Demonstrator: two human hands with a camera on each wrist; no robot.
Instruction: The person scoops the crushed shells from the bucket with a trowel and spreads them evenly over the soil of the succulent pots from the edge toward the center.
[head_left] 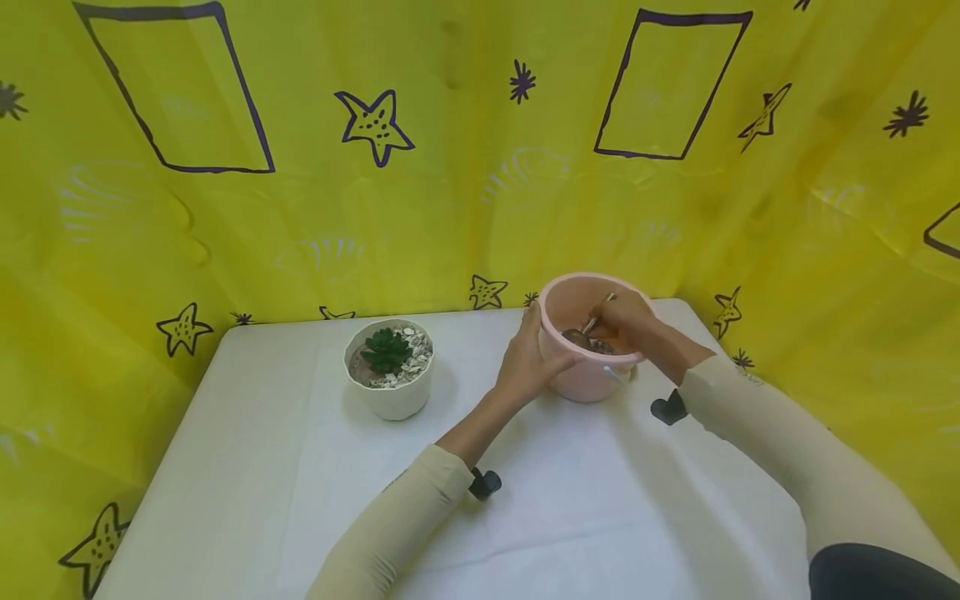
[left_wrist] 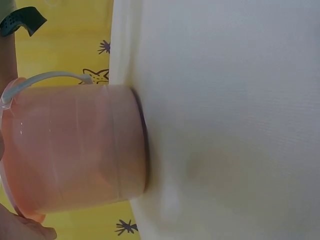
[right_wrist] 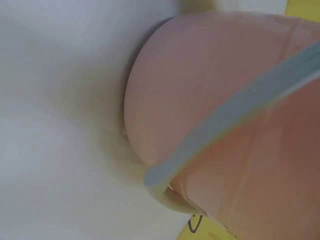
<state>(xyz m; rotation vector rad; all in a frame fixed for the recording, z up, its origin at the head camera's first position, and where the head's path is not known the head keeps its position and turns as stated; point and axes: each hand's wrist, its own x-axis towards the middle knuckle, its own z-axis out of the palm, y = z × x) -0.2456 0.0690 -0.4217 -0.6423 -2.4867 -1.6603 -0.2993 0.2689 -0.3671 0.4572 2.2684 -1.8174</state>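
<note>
A pink bucket (head_left: 588, 385) stands upright at the back right of the table. My left hand (head_left: 525, 358) grips its near left rim, thumb along the outside. In the left wrist view, part of that hand shows at the lower left corner. Inside the bucket's mouth, my right hand (head_left: 628, 321) holds a spoon-like tool (head_left: 592, 323) by its thin handle, its rounded end down among dark contents (head_left: 602, 346). The right fingers are partly hidden. The bucket's pale handle (right_wrist: 235, 120) hangs down along its outside; the right hand itself is out of the right wrist view.
Left of the bucket stands a white pot (head_left: 393, 404) with a green succulent (head_left: 386, 351), pale pebbles and brownish soil. A white cloth covers the table (head_left: 247, 467). Yellow patterned curtains (head_left: 450, 208) hang behind and at both sides.
</note>
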